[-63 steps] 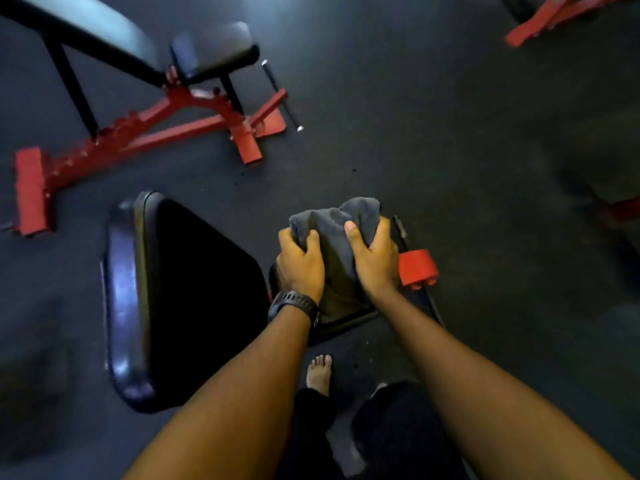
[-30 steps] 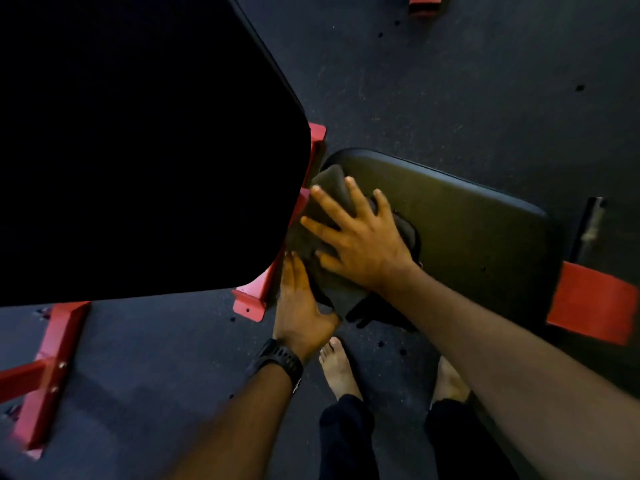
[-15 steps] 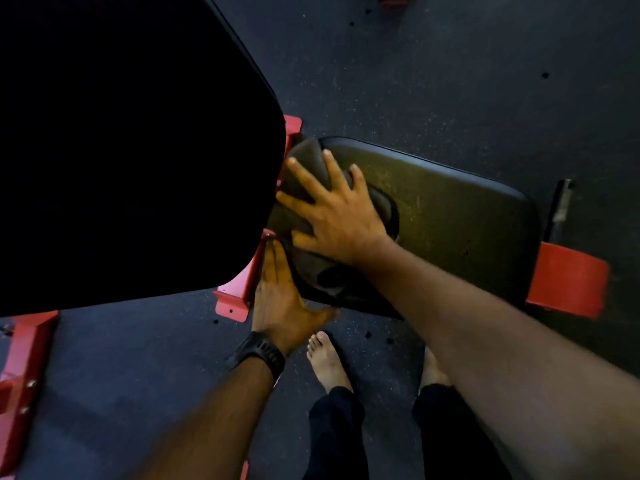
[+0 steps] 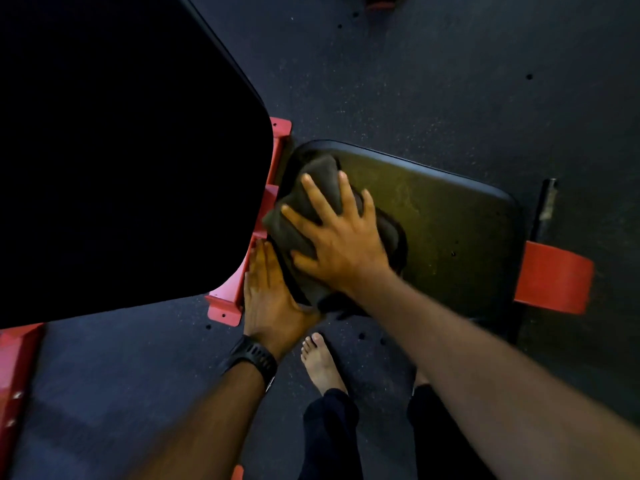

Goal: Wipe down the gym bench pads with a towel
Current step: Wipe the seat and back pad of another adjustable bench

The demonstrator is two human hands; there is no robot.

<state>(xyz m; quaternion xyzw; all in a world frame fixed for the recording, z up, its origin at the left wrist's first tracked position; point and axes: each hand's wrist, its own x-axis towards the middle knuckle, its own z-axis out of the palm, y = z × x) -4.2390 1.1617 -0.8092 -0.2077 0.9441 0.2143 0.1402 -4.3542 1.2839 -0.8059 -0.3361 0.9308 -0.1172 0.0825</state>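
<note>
Towel [image 4: 320, 188] is pinned flat under the splayed fingers [image 4: 313, 197] of the right hand [image 4: 337, 242], nothing pinched, just palm pressure, at the end of the seat pad [image 4: 450, 230] nearest the red frame [image 4: 273, 174]. It's bunched grey cloth, so it's judged soft and light and likely to ruck up or slide loose if pushed from one corner; better held with a wide flat palm over the middle of the wad. The left hand [image 4: 268, 299] is laid flat with fingers straight and together against the pad's edge beside the frame, gripping nothing. The big dark back pad [image 4: 121, 150] looms over the left of the view. Compared with half a second ago, not much is changed: the same pose is kept, with the towel nudged only slightly. Two seconds back, the towel was held by both hands.
</note>
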